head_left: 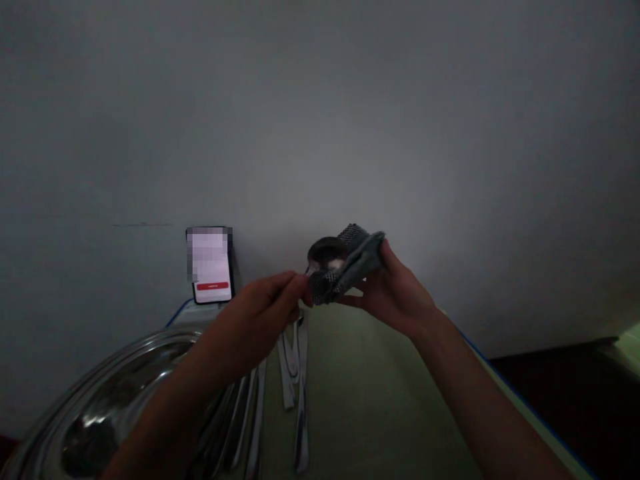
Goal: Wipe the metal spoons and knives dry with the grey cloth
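A round-bowled metal spoon is up in front of me, over the table's far part; its handle is hidden. Closed in a pinch, my left hand grips it at its left side, where the cloth also bunches. A grey cloth with a dark checked part lies against the bowl, covering its right and lower sides. My right hand holds this cloth from the right, with the thumb on top and the fingers beneath. Below my left hand, several metal knives and other cutlery pieces lie on the table.
A large shiny metal basin stands at the left, partly behind my left forearm. Beyond it a phone with a lit screen leans on the grey wall. The pale green table has a blue edge and meets the wall.
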The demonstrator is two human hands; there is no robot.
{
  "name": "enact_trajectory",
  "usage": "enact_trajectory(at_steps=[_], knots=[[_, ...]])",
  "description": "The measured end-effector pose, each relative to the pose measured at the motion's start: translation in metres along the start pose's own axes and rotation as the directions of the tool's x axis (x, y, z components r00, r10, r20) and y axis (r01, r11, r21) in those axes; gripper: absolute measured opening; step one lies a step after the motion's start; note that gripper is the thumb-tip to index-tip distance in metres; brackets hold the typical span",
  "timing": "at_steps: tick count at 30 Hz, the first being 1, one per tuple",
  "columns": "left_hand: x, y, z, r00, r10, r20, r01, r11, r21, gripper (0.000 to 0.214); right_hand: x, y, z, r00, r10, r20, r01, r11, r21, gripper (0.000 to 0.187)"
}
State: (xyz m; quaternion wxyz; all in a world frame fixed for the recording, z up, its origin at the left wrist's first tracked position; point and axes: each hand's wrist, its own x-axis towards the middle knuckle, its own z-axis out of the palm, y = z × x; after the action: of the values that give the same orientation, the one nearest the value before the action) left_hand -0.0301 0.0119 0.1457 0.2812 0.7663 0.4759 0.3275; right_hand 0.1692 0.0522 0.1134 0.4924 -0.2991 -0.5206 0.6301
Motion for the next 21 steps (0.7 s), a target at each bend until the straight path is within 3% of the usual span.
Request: enact_trajectory(at_steps=[6,10,13,16,18,21], knots=[[0.001,-0.002,0.003,0.992,-0.036,0.119,0.025,0.995,0.093,0.035,-0.004,-0.004,-0.002,0.993,-0.051,0.111,0.04,0.994,0.101,0.054],[0.001,-0.002,0.007,0.978,-0.109,0.177,0.085,0.987,0.139,0.038,-0.005,0.0,0.007,0.994,-0.04,0.102,0.03,0.994,0.105,0.044],[0.003,0.001,0.015,0.965,-0.141,0.222,0.1,0.978,0.185,0.038,-0.004,0.01,0.017,0.997,-0.074,0.03,0.073,0.997,0.004,0.03],[0.003,0.002,0.015,0.963,-0.137,0.23,0.093,0.977,0.193,0.037,0.0,0.017,0.02,0.981,-0.176,-0.083,0.16,0.972,-0.174,0.027],[0.002,0.0,0.01,0.963,-0.115,0.245,0.066,0.978,0.198,0.036,0.001,0.016,0.017,0.953,-0.267,-0.146,0.219,0.934,-0.283,0.028],[0.0,-0.002,0.0,0.974,-0.041,0.221,-0.011,0.972,0.233,0.036,0.001,0.009,0.013,0.875,-0.414,-0.253,0.28,0.856,-0.435,0.028]])
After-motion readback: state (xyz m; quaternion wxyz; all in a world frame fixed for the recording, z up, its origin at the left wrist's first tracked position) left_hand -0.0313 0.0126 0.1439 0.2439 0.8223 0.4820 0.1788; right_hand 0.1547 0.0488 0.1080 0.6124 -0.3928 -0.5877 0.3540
